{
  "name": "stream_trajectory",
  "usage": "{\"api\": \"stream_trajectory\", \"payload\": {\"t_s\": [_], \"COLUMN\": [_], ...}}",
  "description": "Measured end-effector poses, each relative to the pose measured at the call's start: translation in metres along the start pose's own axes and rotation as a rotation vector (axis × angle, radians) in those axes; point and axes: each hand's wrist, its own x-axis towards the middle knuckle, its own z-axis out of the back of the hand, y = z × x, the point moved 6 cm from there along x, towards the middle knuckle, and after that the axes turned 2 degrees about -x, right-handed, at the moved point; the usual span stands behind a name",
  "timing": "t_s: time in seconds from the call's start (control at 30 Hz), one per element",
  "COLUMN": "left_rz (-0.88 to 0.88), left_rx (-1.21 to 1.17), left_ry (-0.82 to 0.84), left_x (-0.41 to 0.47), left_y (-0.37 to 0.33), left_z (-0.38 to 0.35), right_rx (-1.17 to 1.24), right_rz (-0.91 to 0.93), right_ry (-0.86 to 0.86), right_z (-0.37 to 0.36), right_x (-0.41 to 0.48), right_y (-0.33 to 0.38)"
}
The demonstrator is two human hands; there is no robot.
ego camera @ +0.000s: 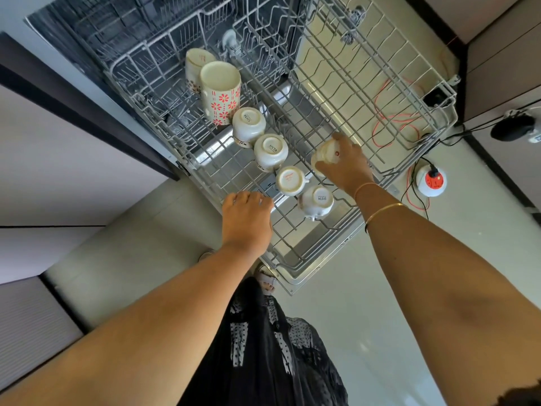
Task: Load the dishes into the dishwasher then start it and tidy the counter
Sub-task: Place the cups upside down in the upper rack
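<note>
Loading was under way: right hand fingers curled round a cup, 3 o'clock of the cup row; left hand fingers hooked the rack. Seating it mouth-down probably remained.

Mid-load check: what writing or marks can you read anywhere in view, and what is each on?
"SISTA": base of the rear cup.
"SISTA": base of the middle cup.
"SISTA": base of the front cup.
Red stamp on the fourth cup: too blurred to read.
Red mark on the held cup in the right hand: too small to read.
Nothing else legible.
</note>
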Motion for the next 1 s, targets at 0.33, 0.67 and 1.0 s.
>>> {"api": "stream_trajectory", "payload": {"t_s": [0.33, 0.67, 1.0], "left_rz": [-0.004, -0.007, 0.014], "left_rx": [0.008, 0.005, -0.264], "left_ry": [-0.005, 0.012, 0.053], "left_x": [0.000, -0.001, -0.001], "left_y": [0.000, 0.000, 0.005], "left_z": [-0.001, 0.000, 0.029], "right_rx": [-0.148, -0.109, -0.077], "right_rz": [0.015, -0.028, 0.211], "right_ry": [0.139, 0.148, -0.196], "right_z": [-0.029, -0.027, -0.001], "right_x": [0.006, 0.005, -0.040], "right_y": [-0.003, -0.001, 0.064]}}
